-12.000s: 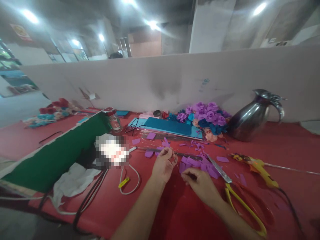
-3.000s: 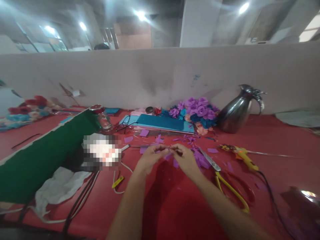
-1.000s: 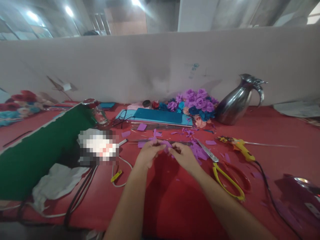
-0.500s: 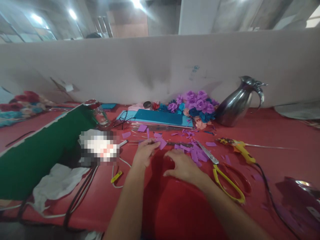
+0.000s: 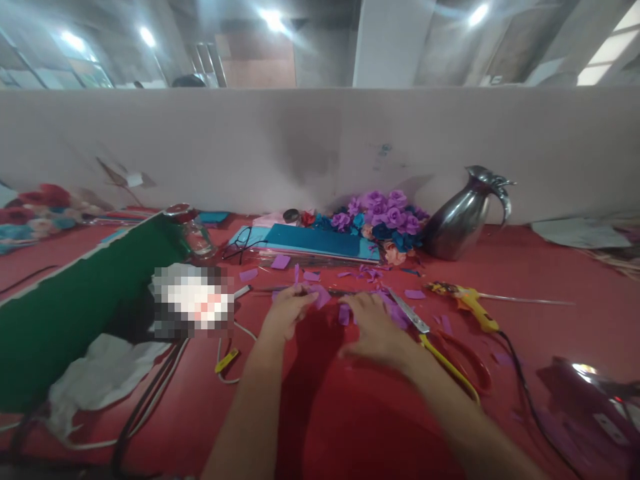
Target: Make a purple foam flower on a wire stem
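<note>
A small piece of purple crepe paper (image 5: 321, 297) is pinched between the thumb and fingers of my left hand (image 5: 289, 315). To its right, my right hand (image 5: 376, 332) is held low over the table, thumb well apart from the curved fingers. A loose purple scrap (image 5: 344, 315) lies by its fingertips; whether they touch it I cannot tell. More purple cuttings (image 5: 397, 313) lie partly hidden behind that hand. Scissors (image 5: 443, 357) with yellow and red handles rest beside my right wrist, blades pointing away.
A yellow glue gun (image 5: 480, 313) with its cord lies at right, before a steel jug (image 5: 457, 220). Blue sheets (image 5: 315, 240), glasses (image 5: 243, 245) and paper flowers (image 5: 387, 210) line the back. At left stand a green panel (image 5: 100, 293), a glass jar (image 5: 197, 237) and cables (image 5: 150, 393).
The view has shifted slightly. My right hand has moved forward over the purple cuttings, and a scrap now shows by its fingertips. My left hand keeps its pinch on the purple piece.
</note>
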Demonstrator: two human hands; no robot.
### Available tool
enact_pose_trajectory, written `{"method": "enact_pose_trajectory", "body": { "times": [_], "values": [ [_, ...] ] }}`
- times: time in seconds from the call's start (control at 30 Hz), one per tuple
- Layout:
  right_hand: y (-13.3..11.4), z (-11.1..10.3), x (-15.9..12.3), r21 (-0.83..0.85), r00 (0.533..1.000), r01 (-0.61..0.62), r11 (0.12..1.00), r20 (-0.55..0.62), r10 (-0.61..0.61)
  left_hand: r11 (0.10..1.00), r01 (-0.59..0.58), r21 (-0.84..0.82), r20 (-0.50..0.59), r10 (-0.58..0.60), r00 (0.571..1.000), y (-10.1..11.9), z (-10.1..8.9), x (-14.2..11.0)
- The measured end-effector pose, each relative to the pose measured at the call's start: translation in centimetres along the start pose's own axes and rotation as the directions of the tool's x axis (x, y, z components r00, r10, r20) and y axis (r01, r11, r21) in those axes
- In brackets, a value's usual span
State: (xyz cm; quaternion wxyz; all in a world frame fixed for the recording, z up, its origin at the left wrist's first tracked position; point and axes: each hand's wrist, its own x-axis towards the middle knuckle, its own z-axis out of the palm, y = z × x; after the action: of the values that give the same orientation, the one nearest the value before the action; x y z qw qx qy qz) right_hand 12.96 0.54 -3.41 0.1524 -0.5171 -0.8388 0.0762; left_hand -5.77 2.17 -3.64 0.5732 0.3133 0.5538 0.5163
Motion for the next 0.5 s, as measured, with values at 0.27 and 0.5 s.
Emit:
{"method": "enact_pose_trajectory", "body": {
  "times": [0.27,0.5],
  "values": [
    [5.4,-3.5,-3.1,0.207,0.852,-0.32,0.925,-0.363,0.376,0.969,0.016,0.246,0.097,-0.041,0.994,0.0,0.2,-0.5],
    [18.3,-5.8,-8.6,-0.028,0.743,-0.619,0.785,-0.344,0.574,0.948,0.028,0.316,0.14,-0.076,0.987,0.5,0.3,-0.6]
  ]
}}
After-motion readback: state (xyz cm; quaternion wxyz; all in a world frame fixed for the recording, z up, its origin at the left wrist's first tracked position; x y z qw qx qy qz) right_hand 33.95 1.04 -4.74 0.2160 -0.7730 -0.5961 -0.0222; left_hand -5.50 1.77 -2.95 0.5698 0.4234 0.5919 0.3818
